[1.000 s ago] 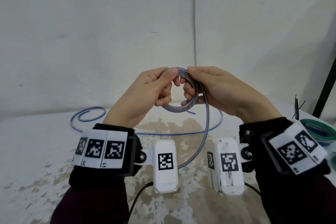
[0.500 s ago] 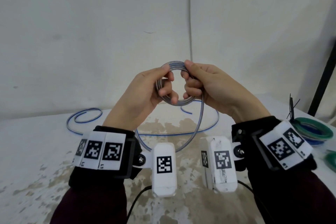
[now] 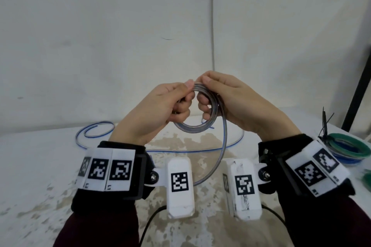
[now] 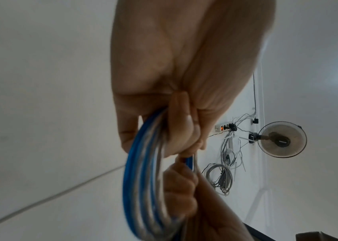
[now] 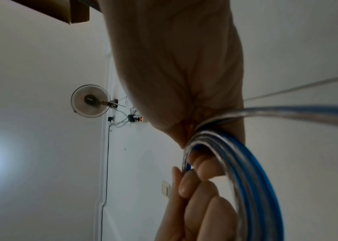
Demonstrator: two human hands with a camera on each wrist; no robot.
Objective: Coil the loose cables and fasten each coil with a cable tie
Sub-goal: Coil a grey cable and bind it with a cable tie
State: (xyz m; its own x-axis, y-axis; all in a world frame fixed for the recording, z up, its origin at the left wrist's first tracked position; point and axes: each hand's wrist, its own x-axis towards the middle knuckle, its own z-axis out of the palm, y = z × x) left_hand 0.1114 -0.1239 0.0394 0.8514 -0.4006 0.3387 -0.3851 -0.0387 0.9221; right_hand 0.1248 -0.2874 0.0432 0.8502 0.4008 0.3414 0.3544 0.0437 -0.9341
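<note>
A blue-and-clear cable is wound into a small coil (image 3: 192, 126) held above the table between both hands. My left hand (image 3: 176, 100) pinches the coil's upper left with thumb and curled fingers. My right hand (image 3: 208, 96) grips the upper right, fingers curled through the ring. From the coil a loose length (image 3: 222, 146) hangs down, passes behind the wrist cameras and trails across the table to a curled end (image 3: 94, 132) at the left. The wrist views show the coil's strands (image 4: 141, 187) (image 5: 244, 171) between curled fingers.
A finished green and blue coil (image 3: 349, 148) with a black cable tie (image 3: 324, 124) sticking up lies at the table's right edge. The white table top (image 3: 40, 166) is stained brown in the middle. A white wall stands close behind. A dark pole (image 3: 359, 78) leans at far right.
Both hands have closed in on the top of the coil, which has turned and hangs lower under them. The loose loop below has shortened.
</note>
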